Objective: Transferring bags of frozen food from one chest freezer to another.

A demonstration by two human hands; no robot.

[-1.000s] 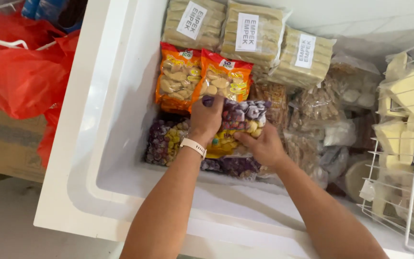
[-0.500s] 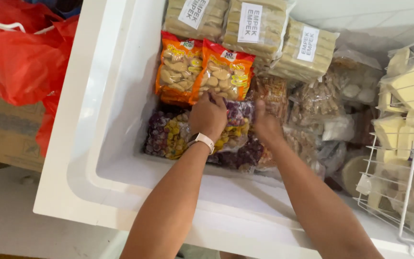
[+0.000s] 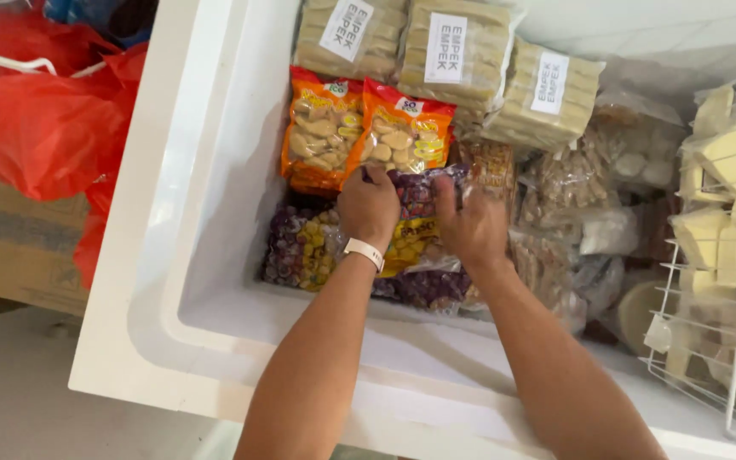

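Note:
Both my hands are down inside a white chest freezer [image 3: 172, 255]. My left hand [image 3: 369, 206], with a white band at the wrist, and my right hand [image 3: 473, 223] grip the two sides of a clear packet of purple and yellow frozen pieces [image 3: 416, 198]. More packets of the same kind [image 3: 300, 251] lie under and beside it. Just beyond the hands stand two orange packets of pale frozen pieces [image 3: 359, 136].
Clear packs of beige sticks with white labels [image 3: 449, 55] line the freezer's far side. Bags of other frozen food [image 3: 581, 196] fill the right. A white wire basket [image 3: 726, 255] holds pale blocks. Red plastic bags [image 3: 40, 128] lie left of the freezer.
Both hands have pushed the purple-and-yellow packet farther in, up against the orange packets. The right hand has shifted from the packet's near edge to its right side.

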